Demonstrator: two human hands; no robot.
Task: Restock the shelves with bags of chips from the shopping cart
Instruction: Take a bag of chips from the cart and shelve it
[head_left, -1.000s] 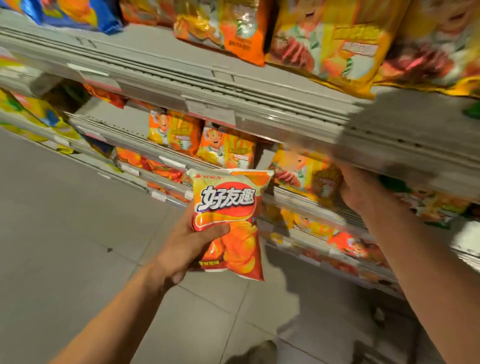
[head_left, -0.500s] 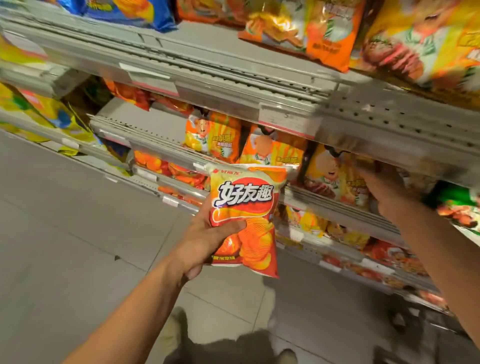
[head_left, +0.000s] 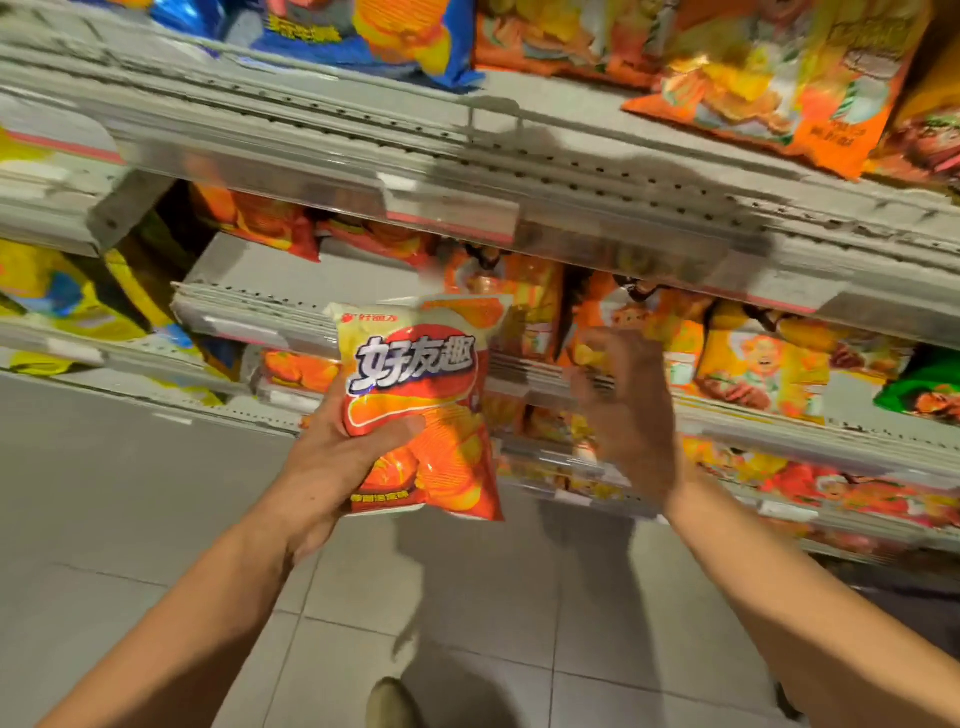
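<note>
Across the far side of the aisle runs a tall rack of shelves (head_left: 519, 171), its grey metal boards tilted toward the viewer, probably so the stock faces a shopper. Bags of chips in orange, yellow and blue lie on the top board, and more stand in a row on the middle shelf (head_left: 291, 306), where a bare stretch of board shows at the left end; that gap looks like the likely spot for new stock, though this is only a judgement. Below and nearer lies the grey tiled floor (head_left: 130, 493), with the toe of a shoe (head_left: 392, 701) at the bottom edge. No shopping cart is in view. Near the middle, the left hand (head_left: 332, 467) holds a red and orange bag of chips (head_left: 421, 410) upright, thumb across its front and fingers behind, its printed face turned to the viewer, seemingly so it can go in label outward. Just right of the bag, apart from it, the right hand (head_left: 628, 410) hangs empty with loosely spread fingers, blurred, in front of the middle shelf's edge, perhaps ready to take or steady the bag.
</note>
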